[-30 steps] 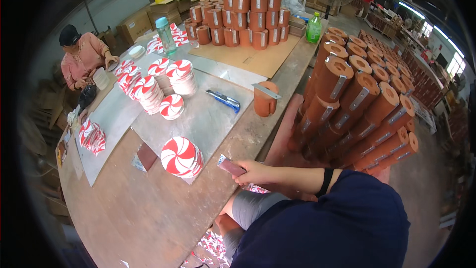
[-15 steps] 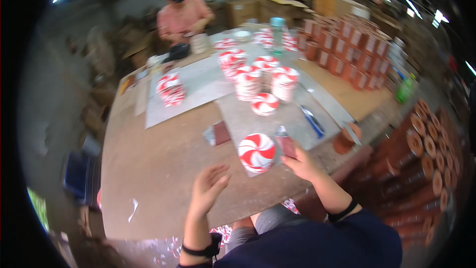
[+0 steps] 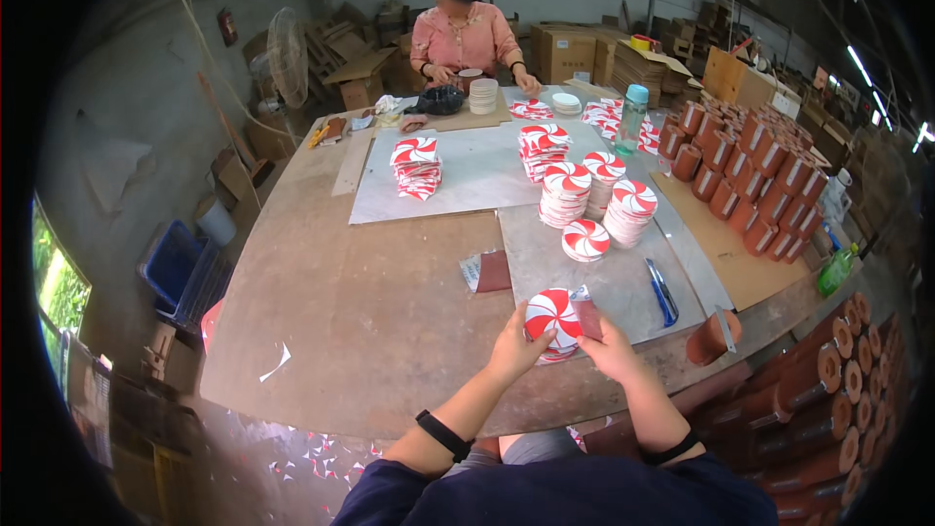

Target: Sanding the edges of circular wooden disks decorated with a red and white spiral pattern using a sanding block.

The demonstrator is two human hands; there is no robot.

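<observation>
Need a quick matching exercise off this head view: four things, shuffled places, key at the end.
Things
1. Left hand
2. Brown strip
3. Blue knife
4. Green bottle

Places
A. Lying on the grey board
B. By the right edge of the table
C. At the left side of the red-and-white disc nearest the person
D. In the right hand

Pairs: 1-C, 2-D, 3-A, 4-B

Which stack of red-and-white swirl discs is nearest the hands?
The front stack, between the left hand and right hand. The other swirl stacks stand farther back on the table, touched by neither hand.
</observation>
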